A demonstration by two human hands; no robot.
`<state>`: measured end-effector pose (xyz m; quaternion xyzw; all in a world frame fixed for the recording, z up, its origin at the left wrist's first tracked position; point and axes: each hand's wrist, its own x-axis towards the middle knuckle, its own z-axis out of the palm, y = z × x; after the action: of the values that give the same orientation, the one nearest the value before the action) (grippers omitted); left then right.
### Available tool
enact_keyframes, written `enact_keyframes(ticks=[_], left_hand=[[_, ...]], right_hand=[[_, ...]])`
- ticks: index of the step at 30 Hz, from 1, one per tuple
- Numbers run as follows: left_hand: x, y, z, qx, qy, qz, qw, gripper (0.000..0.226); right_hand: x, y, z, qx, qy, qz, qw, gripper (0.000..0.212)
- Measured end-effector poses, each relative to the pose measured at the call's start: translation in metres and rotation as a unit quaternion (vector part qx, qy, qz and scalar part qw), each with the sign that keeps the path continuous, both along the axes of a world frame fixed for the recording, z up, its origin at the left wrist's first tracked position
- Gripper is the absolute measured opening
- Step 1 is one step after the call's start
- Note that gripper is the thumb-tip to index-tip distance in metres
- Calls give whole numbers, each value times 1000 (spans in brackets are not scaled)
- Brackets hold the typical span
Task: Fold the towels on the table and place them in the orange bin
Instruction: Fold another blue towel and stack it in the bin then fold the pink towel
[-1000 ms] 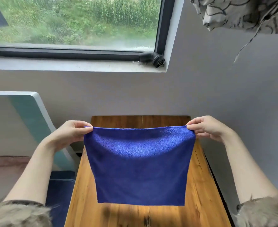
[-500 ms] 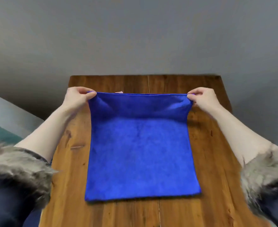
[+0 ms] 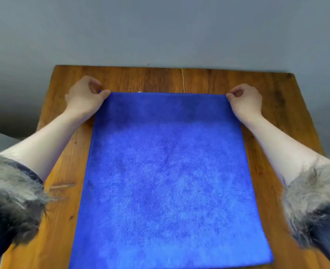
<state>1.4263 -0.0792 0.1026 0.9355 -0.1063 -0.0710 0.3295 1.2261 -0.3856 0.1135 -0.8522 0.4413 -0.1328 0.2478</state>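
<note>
Head view, the only one we have: a blue towel [image 3: 170,171] lies spread flat on the wooden table [image 3: 276,105], filling the middle of the frame from just below the table's far edge down to the bottom of the picture, its edges roughly square to the boards. We judge it light and limp, a soft napped cloth that will drape and sag wherever it is not held, and unlikely to slip on bare wood; nothing about it is fragile. The corners look the natural places to take hold, since a fold made from them should keep the edges lined up. Our left hand [image 3: 84,98], in the upper left of the frame, has its grip narrow: thumb and curled fingers pinch the towel's far left corner. Our right hand [image 3: 245,100], in the upper right, has the same narrow grip, pinching the far right corner, fingers curled in. Both hands rest low against the table. Furry grey cuffs [image 3: 12,191] sit at the lower corners of the frame. The orange bin is not in view.
</note>
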Motion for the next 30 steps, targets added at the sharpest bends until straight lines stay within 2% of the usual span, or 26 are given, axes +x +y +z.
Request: enact_keyframes(ticks=[5, 10, 14, 19, 23, 25, 30], left_hand=[[-20, 19, -1, -65, -3, 0, 998, 32], [-66, 51, 7, -61, -11, -8, 998, 28], [-131, 89, 23, -80, 9, 13, 997, 21], [-219, 151, 33, -75, 103, 86, 988, 9], [-266, 174, 24, -38, 199, 62, 977, 14], [-273, 179, 19, -11, 184, 45, 982, 14], [-279, 188, 15, 85, 71, 6, 994, 13]], right_hand=[[-18, 33, 6, -44, 44, -21, 998, 43], [-49, 101, 12, -68, 41, 58, 995, 47], [-81, 181, 10, -40, 54, 125, 990, 48], [-130, 270, -2, -55, 98, 190, 975, 57], [-158, 293, -21, -85, 169, 218, 958, 57], [-161, 292, -26, -109, 187, 224, 950, 58], [-160, 293, -29, -130, 198, 218, 947, 57]])
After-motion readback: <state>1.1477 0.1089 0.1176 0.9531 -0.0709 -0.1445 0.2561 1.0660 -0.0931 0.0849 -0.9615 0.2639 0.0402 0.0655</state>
